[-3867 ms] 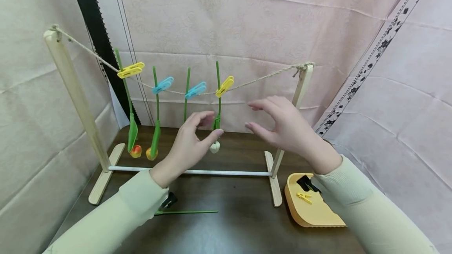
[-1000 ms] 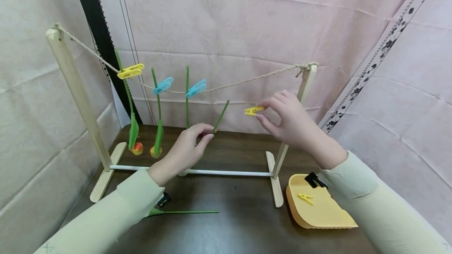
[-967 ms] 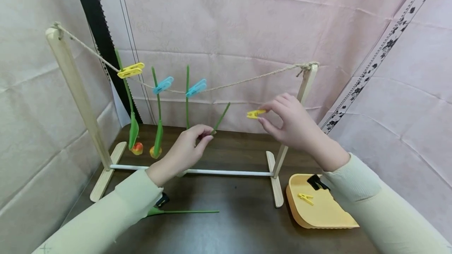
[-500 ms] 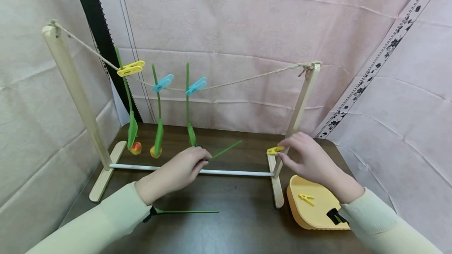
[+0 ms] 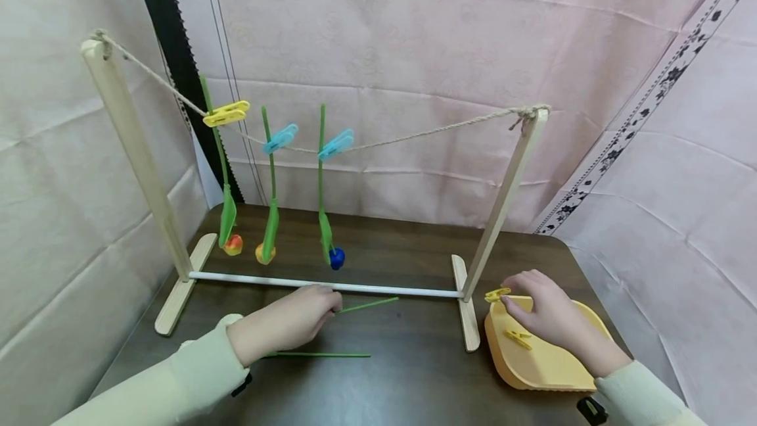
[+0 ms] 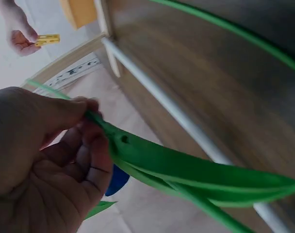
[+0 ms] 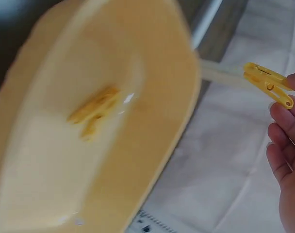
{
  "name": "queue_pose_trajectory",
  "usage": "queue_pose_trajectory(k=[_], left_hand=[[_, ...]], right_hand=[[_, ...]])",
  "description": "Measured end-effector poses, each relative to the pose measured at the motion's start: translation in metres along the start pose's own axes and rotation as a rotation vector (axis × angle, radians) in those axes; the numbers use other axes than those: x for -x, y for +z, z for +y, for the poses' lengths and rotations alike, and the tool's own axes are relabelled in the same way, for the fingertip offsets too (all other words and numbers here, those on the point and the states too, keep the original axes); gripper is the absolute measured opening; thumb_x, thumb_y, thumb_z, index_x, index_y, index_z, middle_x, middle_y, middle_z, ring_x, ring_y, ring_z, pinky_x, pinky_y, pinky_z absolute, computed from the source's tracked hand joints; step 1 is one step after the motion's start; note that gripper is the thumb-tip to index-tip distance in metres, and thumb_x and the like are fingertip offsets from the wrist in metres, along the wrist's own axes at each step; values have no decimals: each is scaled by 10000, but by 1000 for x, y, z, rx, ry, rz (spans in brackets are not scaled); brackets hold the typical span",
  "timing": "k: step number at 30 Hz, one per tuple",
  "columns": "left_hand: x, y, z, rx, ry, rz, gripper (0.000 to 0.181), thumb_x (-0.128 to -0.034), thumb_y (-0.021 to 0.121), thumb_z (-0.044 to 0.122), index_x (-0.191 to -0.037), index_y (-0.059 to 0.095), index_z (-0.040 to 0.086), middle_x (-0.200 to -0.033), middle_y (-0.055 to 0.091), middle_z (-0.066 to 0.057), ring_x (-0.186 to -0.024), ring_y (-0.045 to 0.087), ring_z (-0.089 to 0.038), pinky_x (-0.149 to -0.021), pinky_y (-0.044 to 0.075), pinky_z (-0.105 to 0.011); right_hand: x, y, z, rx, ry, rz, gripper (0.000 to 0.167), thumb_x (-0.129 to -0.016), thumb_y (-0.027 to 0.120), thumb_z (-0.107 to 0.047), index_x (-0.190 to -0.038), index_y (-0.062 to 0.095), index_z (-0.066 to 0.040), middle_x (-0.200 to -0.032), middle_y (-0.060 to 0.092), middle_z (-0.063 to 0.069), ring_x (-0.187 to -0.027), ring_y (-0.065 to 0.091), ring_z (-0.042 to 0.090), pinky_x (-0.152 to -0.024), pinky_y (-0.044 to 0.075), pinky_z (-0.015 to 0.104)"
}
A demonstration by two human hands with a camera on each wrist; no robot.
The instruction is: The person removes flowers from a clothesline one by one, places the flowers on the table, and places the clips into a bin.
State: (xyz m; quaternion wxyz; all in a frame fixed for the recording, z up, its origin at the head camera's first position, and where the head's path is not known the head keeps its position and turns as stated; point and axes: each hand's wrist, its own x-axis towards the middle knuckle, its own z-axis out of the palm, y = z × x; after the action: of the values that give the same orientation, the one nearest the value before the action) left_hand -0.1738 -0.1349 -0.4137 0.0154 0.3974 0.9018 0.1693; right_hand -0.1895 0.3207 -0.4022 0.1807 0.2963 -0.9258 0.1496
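Observation:
My left hand (image 5: 290, 322) pinches a green-stemmed flower (image 5: 369, 304) above the table, in front of the white bar; its green leaves (image 6: 186, 170) fill much of the left wrist view, and its bloom is hidden. A second green stem (image 5: 325, 355) lies on the table just below. My right hand (image 5: 552, 317) holds a yellow clothespin (image 5: 497, 294) between thumb and finger over the back left rim of the yellow tray (image 5: 547, 387). Another yellow clothespin (image 5: 518, 338) lies in the tray, also seen in the right wrist view (image 7: 95, 109).
A wooden stand (image 5: 511, 199) carries a sagging rope (image 5: 426, 136). A yellow clip (image 5: 227, 114) and two blue clips (image 5: 280, 139) hold three flowers on its left half, the rightmost with a blue bloom (image 5: 336, 258). A white bar (image 5: 408, 291) joins the stand's feet.
The white-bloomed flower and its yellow clip have left the rope. My left hand has carried a flower down toward the table; my right hand has moved down and right to the tray with the clothespin.

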Motion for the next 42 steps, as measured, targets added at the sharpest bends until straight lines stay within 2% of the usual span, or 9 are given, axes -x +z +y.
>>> queue_pose_trajectory(k=[4,8,13,19,22,30,34,38,42], left_hand=[[5,11,-6,-108,-43,-85,130,-884,625,-16,-901,635,113,-765,552,52,-701,521,-123,-662,457,-314],[9,22,-10,-203,-55,-122,176,-831,634,-71,-846,615,103,-707,518,33,-640,492,-137,-624,438,-333],[11,34,-11,-222,-62,-141,171,-822,669,-62,-826,616,100,-715,538,6,-646,518,-152,-613,450,-335],[14,55,-17,-255,-43,-123,147,-810,694,-30,-825,629,100,-736,574,-12,-687,566,-184,-652,488,-360],[17,61,-19,-258,-36,-125,139,-815,694,-26,-829,641,101,-743,588,-17,-692,578,-190,-656,496,-361],[22,65,-18,-276,-14,-80,188,-796,679,-53,-772,614,122,-720,567,-2,-664,561,-188,-623,478,-355],[24,68,-18,-285,-17,-60,180,-789,669,-53,-775,616,119,-732,580,-9,-676,572,-193,-630,482,-355],[24,69,-18,-249,-31,-67,175,-815,650,-52,-786,627,119,-746,590,-6,-683,579,-183,-633,489,-357],[24,69,-18,-228,-40,-73,188,-823,646,-57,-781,623,124,-734,571,6,-670,572,-169,-616,484,-352]], right_hand=[[13,7,16,9,59,-32,159,-787,765,-106,-923,688,-138,-892,647,-58,-859,585,137,-717,499,394],[26,11,33,14,161,-100,150,-802,759,-112,-927,684,-148,-883,642,-65,-856,590,158,-736,498,410],[37,12,49,15,260,-178,130,-812,750,-121,-924,687,-137,-867,645,-53,-856,603,202,-758,493,446],[44,16,60,-3,311,-266,155,-838,728,-125,-975,693,-64,-902,673,9,-871,635,259,-783,501,490],[47,19,64,-15,335,-302,170,-851,726,-126,-1001,690,-52,-928,683,32,-882,647,263,-790,508,489],[55,24,69,-11,354,-336,171,-844,729,-120,-992,682,-49,-916,686,39,-855,656,257,-769,517,472],[58,25,72,43,337,-348,131,-818,742,-115,-909,670,-56,-832,664,7,-771,636,216,-701,516,441],[64,27,75,92,307,-360,109,-797,752,-110,-817,645,-107,-747,615,-57,-691,590,140,-637,495,382],[68,29,77,75,304,-378,114,-797,741,-94,-795,633,-129,-736,596,-69,-679,564,109,-622,481,359]])
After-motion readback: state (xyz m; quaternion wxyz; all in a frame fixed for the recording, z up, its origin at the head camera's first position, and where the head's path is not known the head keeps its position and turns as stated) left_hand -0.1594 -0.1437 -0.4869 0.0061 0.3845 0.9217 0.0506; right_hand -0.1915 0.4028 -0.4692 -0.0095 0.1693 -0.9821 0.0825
